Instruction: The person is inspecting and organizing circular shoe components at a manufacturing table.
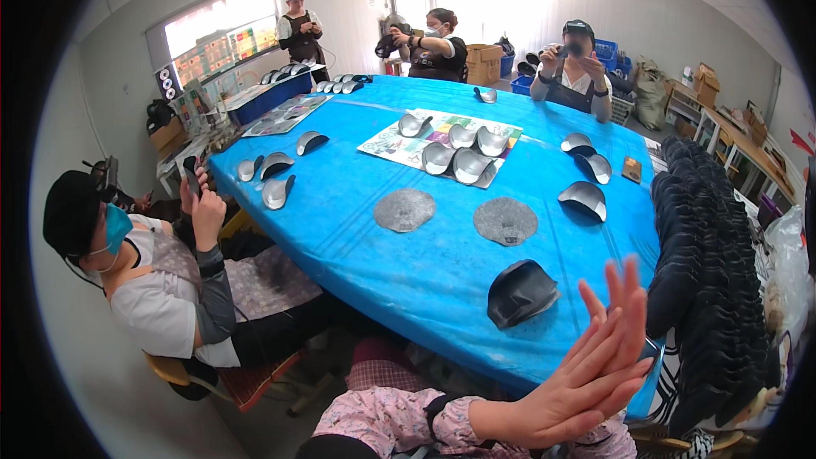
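My left hand [557,395] reaches in from a pink patterned sleeve, fingers stretched out. It lies against my right hand [627,327], whose fingers point up and are spread apart. The palms meet over the near right edge of the table, and no object shows in either hand. Most of the right palm is hidden behind the left. Nearest to them on the table is a black curved shell-shaped piece [520,293], its hollow side up. Beyond it lie a grey round disc [506,221] and another grey disc [405,210].
A blue sheet [357,246] covers the table. Several silver-lined curved shells [472,166] sit on a printed board and around it. A tall stack of black curved pieces [710,289] borders the right side. One co-worker [161,272] sits at the left; several people are across the table.
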Tool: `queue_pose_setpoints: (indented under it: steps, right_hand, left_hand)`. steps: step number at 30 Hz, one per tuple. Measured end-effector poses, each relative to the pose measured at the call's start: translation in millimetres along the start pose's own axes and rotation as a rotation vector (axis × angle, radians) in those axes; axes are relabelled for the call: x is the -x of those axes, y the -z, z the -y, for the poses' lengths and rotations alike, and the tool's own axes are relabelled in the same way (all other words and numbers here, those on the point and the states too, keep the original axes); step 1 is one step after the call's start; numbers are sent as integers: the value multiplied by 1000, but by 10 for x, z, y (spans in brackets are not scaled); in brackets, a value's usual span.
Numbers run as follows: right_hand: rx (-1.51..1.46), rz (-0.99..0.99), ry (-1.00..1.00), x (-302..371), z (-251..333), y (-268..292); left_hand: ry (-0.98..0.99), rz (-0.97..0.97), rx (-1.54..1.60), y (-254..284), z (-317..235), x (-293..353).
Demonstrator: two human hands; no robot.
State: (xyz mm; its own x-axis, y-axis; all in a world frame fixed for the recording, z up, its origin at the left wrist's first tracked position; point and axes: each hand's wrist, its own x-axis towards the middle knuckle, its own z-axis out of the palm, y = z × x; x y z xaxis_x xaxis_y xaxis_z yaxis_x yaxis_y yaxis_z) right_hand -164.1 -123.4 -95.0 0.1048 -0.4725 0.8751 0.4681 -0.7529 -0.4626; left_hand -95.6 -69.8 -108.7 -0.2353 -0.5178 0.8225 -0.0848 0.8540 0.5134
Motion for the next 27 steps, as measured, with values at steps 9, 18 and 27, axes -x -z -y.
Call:
queue_pose_setpoints:
  steps: [9, 18, 27]
  right_hand:
    - [125, -116, 35, 144, 124, -382]
    - [166, 308, 60, 803, 202, -422]
    - [280, 719, -338, 895, 9, 7]
  left_hand:
    - [-178, -96, 140, 154, -110, -176]
    - [15, -156, 302, 432, -257, -330]
    - [583, -159, -592, 1139, 1003, 447]
